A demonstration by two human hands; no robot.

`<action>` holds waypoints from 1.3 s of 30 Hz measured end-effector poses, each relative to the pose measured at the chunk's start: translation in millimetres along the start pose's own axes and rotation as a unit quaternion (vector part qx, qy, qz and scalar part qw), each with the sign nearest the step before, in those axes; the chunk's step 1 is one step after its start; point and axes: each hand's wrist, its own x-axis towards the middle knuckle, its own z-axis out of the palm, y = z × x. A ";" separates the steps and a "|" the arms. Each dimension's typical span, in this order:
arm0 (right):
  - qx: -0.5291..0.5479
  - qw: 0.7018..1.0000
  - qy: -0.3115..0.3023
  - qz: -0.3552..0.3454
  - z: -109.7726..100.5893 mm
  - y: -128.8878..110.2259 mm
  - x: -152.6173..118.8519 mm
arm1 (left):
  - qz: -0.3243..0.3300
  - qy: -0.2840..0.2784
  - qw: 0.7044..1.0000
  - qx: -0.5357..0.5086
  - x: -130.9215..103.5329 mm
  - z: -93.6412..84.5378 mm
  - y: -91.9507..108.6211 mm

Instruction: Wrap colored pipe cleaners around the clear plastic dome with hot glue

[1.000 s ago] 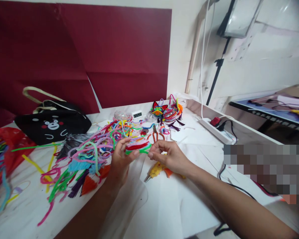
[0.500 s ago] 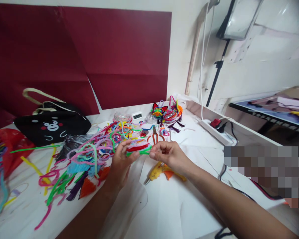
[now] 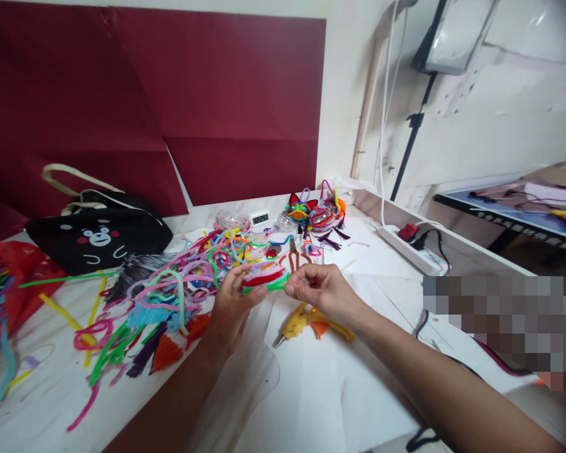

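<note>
My left hand is wrapped round the left side of a small rounded piece banded with pink, red and green fuzzy stems. At its right end, the thumb and fingers of my right hand pinch the green stem. Below my right hand a yellow glue gun lies on white paper, its nozzle toward the lower left. Orange-handled pliers lie just behind my hands. To the left spreads a tangled heap of coloured fuzzy stems.
A black bag and a red bag of stems are at the left. Finished-looking wrapped balls and a small digital clock sit at the back. A power strip runs along the right edge, with cables nearby.
Both hands remain around the banded piece, with only a slight shift of the right fingers along the green stem. The rest looks the same.
</note>
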 end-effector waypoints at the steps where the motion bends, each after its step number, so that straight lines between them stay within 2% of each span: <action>1: -0.005 1.000 0.001 -0.004 -0.3 0.9 0.0 | -0.002 -0.003 1.000 -0.003 0.1 -0.2 -0.4; 9: -0.052 0.998 0.014 -0.019 -3.6 1.8 0.8 | -0.037 -0.055 0.998 -0.015 -1.7 -1.0 -0.8; 13: -0.053 0.998 0.015 -0.020 -2.7 -2.2 0.4 | -0.041 -0.054 0.998 -0.014 -0.8 -1.9 -1.7; 22: 0.037 0.999 0.015 -0.014 -0.2 -8.0 0.2 | -0.035 -0.038 0.999 -0.006 -0.2 -2.4 -2.6; 39: 0.024 0.998 0.026 -0.059 -2.9 -2.6 2.7 | -0.027 -0.057 0.998 -0.012 0.6 -5.5 -6.1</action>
